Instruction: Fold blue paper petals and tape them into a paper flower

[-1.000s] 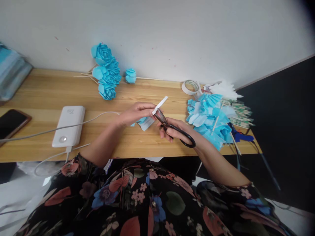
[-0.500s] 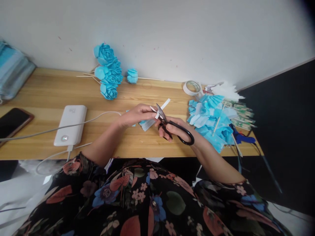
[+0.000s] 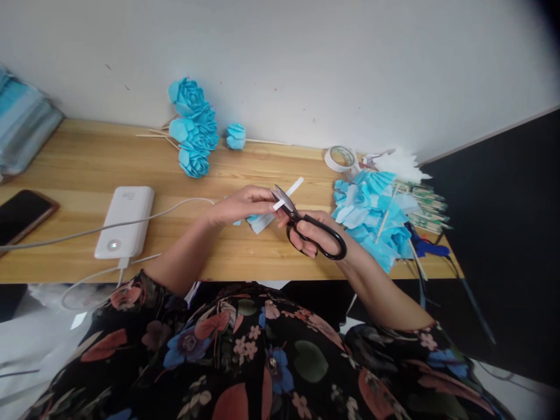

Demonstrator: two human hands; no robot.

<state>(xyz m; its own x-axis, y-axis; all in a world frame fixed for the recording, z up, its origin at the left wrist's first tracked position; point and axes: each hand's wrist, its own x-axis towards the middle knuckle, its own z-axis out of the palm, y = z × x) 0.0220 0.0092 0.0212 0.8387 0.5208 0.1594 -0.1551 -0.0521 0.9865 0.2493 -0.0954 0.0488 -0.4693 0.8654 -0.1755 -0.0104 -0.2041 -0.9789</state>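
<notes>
My right hand [image 3: 311,232] grips black-handled scissors [image 3: 293,214], with fingers through the loops and the blades pointing up and left. A narrow white strip [image 3: 296,187] crosses the blades at a slant. My left hand [image 3: 247,204] is closed in a pinch, its thumb at the strip's near end by the blade tips; part of that hold is hidden. Beneath the hands, a piece of pale blue and white sheet [image 3: 261,222] lies on the wooden table [image 3: 236,256].
Blue crepe-like flowers on sticks [image 3: 195,131] and a single blue bud [image 3: 235,136] lie by the wall. A tape roll [image 3: 340,158] and crumpled blue pieces [image 3: 371,210] are at right, near a blue-handled tool [image 3: 431,247]. A cabled power bank [image 3: 126,221] and phone [image 3: 26,216] lie at left.
The scissor blades have come closer together, and my right hand's fingers have shifted in the loops. The strip's near end, bent before, now looks straight across the blades.
</notes>
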